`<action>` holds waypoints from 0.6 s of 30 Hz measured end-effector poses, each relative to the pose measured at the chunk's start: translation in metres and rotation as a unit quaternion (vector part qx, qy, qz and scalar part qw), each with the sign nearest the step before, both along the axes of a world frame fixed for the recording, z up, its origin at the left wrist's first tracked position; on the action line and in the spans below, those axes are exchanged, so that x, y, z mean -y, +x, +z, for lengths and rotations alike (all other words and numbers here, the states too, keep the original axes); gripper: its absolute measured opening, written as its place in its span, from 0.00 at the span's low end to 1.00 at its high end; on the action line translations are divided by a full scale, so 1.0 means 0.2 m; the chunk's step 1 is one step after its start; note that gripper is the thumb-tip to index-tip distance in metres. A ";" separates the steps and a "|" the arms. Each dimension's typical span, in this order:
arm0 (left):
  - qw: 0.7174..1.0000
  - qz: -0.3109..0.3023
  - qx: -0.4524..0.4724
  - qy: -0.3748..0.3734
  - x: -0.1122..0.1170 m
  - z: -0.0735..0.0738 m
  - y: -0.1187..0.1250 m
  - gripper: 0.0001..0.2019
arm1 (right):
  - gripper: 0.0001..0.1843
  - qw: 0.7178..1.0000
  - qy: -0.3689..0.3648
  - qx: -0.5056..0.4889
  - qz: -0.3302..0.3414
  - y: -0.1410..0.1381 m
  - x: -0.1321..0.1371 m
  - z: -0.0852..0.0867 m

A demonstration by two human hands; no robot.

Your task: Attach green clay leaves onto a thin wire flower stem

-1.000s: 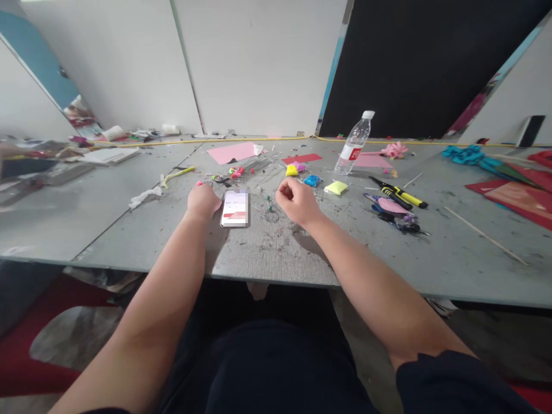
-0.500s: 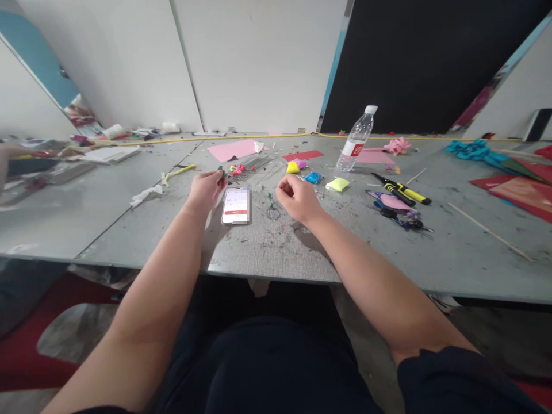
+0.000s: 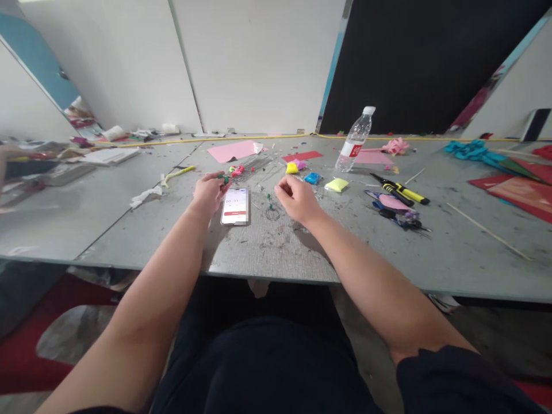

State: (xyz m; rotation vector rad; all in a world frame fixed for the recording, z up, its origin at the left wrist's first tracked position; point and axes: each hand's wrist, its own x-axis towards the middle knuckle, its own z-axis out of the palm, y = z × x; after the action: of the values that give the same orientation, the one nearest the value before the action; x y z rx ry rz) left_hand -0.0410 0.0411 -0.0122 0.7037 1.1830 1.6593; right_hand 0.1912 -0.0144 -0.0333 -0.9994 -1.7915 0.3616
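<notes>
With my left hand [image 3: 209, 191] I am pinching a small green lump [image 3: 226, 180] between thumb and fingertips, just beyond the far left corner of the phone [image 3: 235, 208]. My right hand [image 3: 296, 196] is curling loosely over the grey table [image 3: 259, 253], thumb meeting forefinger; whether it is gripping anything thin, I cannot tell. Just left of those fingertips a wire piece with green bits [image 3: 270, 206] is sitting, its ring toward the near side; whether I am touching it, I cannot tell either.

To be handling this well, I should be pressing lightly, since the lump looks soft and would probably be flattening under a hard squeeze. I should be steadying the wire low, near its ring, as it looks thin enough to be bending. The phone is lying between my hands, so I should be passing above it rather than dragging my wrist across, and avoiding the pink bits [image 3: 237, 171] on the far side.
</notes>
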 end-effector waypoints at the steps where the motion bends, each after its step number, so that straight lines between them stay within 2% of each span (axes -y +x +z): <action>1: 1.000 0.003 0.000 -0.003 0.00 0.00 0.00 0.11 | 0.09 1.000 -0.002 0.001 -0.003 0.00 0.00 0.00; 4: 1.000 0.006 0.021 -0.002 0.00 0.01 0.01 0.07 | 0.07 1.000 -0.020 0.006 -0.012 0.00 -0.01 0.00; 8: 0.999 -0.002 0.021 0.038 0.01 0.01 0.01 0.08 | 0.05 0.999 -0.044 0.014 -0.018 -0.01 -0.01 -0.01; 15: 0.998 0.003 0.001 0.071 0.00 0.00 0.00 0.09 | 0.09 0.998 -0.039 0.033 -0.036 0.00 -0.03 -0.01; 18: 0.995 0.032 -0.008 0.095 -0.03 0.01 -0.01 0.09 | 0.11 0.998 -0.044 0.042 -0.031 0.00 -0.02 0.00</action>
State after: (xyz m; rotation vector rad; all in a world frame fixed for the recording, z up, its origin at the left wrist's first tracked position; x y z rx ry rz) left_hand -0.0429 0.0467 -0.0109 0.8051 1.0777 1.8396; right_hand 0.1917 -0.0100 -0.0341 -1.1444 -1.8289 0.3673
